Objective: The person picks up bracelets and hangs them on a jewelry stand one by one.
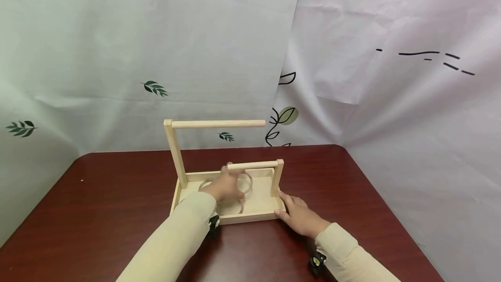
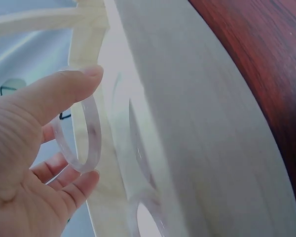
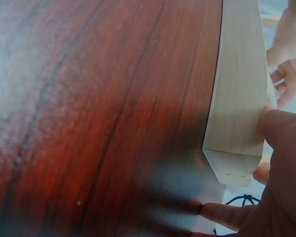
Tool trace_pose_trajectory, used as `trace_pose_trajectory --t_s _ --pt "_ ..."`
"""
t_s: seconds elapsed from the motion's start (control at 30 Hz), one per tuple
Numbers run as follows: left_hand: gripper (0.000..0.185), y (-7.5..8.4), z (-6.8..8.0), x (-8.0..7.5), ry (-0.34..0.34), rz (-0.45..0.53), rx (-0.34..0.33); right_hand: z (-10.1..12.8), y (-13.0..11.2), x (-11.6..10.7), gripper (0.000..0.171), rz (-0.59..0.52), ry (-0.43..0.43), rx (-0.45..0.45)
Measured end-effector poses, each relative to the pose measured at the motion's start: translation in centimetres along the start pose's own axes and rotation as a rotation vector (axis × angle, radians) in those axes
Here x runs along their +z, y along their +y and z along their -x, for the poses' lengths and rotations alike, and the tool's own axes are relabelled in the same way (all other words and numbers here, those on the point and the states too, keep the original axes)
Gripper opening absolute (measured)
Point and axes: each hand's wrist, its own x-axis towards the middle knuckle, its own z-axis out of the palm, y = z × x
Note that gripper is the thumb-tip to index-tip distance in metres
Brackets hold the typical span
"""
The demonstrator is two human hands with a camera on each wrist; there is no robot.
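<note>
My left hand (image 1: 228, 185) is over the inside of a pale wooden display stand (image 1: 250, 218), a shallow tray with two upright posts. In the left wrist view, its thumb and fingertips pinch a translucent, pale bangle (image 2: 93, 133), raised on edge. Lower in the tray lie more such bangles, one (image 2: 139, 153) close to the front wall. At the tray's front right corner, my right hand (image 1: 301, 217) grips the wood. Its thumb (image 3: 276, 123) presses on the front wall and a finger reaches round the end; other fingertips touch the table.
A tall post on the left bears a long horizontal bar (image 1: 219, 124); a shorter post on the right carries a lower bar (image 1: 252, 165) above my left hand. The stand is on a dark red wooden table (image 1: 117, 212). A printed white curtain (image 1: 219, 47) hangs behind.
</note>
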Motion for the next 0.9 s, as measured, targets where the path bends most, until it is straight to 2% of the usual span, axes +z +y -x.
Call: trace_pose_trajectory --t_s 0.17,0.33,0.6,0.9 --pt "0.078 -0.6 0.6 -0.6 0.039 0.023 -0.001 0.0 0.2 0.1 0.065 0.006 0.001 -0.006" --pt "0.07 -1.2 1.2 -1.1 0.09 0.053 0.044 -0.1 0.5 0.2 0.065 0.009 0.002 -0.009" --pt "0.09 -1.8 2.4 -2.0 0.137 0.122 0.038 -0.1 0.5 0.1 0.064 0.015 -0.007 -0.018" --pt "0.081 -2.6 3.3 -2.4 0.203 0.177 0.033 0.0 0.1 0.0 0.065 0.006 -0.016 -0.026"
